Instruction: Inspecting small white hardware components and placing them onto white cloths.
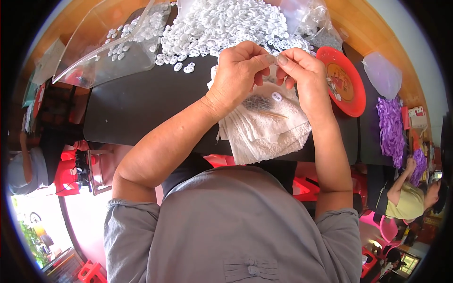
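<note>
My left hand [241, 68] and my right hand [304, 70] meet above a folded cream towel [264, 147]. Thumb and fingers are pinched together on each, fingertips almost touching. Whatever sits between them is too small to make out. Beneath them on the towel lie a white oval piece with two dark holes [276, 96], a tangled clump of fine grey bits [257, 102] and a thin brownish stick [274, 114]. Just beyond my hands spreads a large heap of similar white oval pieces [226, 26].
A clear plastic bin [78, 63] lies tipped at the left, some white pieces inside. To the right, a red plate [355, 78] holds a few pieces. Clear plastic bags [314, 19] and purple ribbon bundles [391, 127] sit farther right. A person in yellow [406, 203] works there.
</note>
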The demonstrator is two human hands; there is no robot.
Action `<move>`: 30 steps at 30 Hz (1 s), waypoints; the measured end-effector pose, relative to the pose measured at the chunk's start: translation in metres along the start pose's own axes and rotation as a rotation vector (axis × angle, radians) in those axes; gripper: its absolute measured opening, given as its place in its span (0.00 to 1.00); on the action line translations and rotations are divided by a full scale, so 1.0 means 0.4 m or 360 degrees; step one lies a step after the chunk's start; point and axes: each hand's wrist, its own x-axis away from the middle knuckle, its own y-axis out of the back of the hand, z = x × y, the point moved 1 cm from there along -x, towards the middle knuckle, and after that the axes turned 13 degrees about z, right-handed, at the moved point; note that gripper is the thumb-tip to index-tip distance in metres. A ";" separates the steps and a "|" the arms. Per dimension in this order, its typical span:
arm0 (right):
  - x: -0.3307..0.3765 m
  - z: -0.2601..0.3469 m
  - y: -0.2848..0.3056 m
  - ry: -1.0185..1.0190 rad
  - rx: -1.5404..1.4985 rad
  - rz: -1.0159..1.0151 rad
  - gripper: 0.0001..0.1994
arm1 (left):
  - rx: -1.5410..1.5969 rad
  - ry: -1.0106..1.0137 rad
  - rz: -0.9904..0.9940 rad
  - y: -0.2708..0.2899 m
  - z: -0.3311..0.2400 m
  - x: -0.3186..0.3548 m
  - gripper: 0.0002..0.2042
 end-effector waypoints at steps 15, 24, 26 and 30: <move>0.001 0.002 0.013 0.0119 -0.0024 0.0032 0.09 | 0.0118 0.0014 0.0060 -0.009 0.006 -0.003 0.06; 0.002 -0.001 0.047 0.0125 0.0003 0.0114 0.09 | 0.0247 -0.0087 0.0166 -0.006 -0.008 -0.002 0.07; 0.003 0.000 0.051 0.0140 -0.0167 0.0248 0.09 | 0.0250 -0.0139 0.0228 -0.005 -0.012 -0.001 0.09; 0.010 0.006 0.052 0.0146 -0.0276 0.0321 0.09 | 0.0219 -0.0154 0.0329 -0.007 -0.019 0.004 0.13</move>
